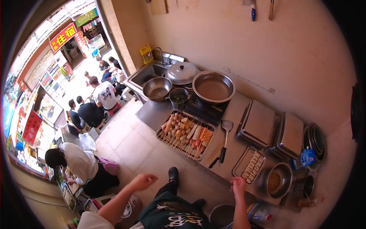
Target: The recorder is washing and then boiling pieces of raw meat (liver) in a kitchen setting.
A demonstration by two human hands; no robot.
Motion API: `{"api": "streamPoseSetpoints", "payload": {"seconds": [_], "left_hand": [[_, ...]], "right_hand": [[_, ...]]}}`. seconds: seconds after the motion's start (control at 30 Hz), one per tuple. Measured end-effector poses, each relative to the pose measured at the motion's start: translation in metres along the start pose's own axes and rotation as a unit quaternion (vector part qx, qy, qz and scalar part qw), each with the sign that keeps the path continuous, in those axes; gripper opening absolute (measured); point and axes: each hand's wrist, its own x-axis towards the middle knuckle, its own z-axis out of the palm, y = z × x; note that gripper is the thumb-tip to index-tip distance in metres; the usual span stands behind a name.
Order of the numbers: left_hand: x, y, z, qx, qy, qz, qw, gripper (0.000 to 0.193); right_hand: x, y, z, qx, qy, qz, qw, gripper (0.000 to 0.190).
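My left hand (145,181) hangs over the tiled floor, its fingers loosely bent and nothing visible in it. Close to the counter's front edge is my right hand (238,185), loosely curled, with no object seen in it. Nearest to the right hand, a small metal tray (239,168) holds a row of pale rolled pieces (253,167). A larger tray (159,138) of skewered food (187,131) lies farther along the steel counter (228,140). Between the two trays are a metal spatula (226,134) with a black handle and some thin wooden sticks (215,153).
A large basin (214,87) of liquid, a dark pot (179,98) and a lidded pan (182,73) stand near the sink (154,71). Stacked trays (258,123) and a bowl (279,180) are rightward. A co-worker (78,163) bends over food at left; several people sit outside.
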Motion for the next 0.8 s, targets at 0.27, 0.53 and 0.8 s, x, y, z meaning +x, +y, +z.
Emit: {"api": "streamPoseSetpoints", "payload": {"seconds": [0.27,0.53,0.8], "left_hand": [[0.309,-0.09,-0.096,0.09,0.205,0.053,0.973,0.024],[0.368,-0.085,-0.076,-0.247,0.094,-0.077,0.961,0.031],[0.369,-0.075,-0.069,-0.336,0.053,-0.179,0.923,0.039]], "right_hand": [[0.15,-0.031,0.169,0.088,-0.075,0.088,0.989,0.03],[0.197,-0.047,0.162,0.041,-0.085,0.209,0.973,0.022],[0.209,-0.046,0.166,-0.012,-0.19,0.113,0.975,0.034]]}}
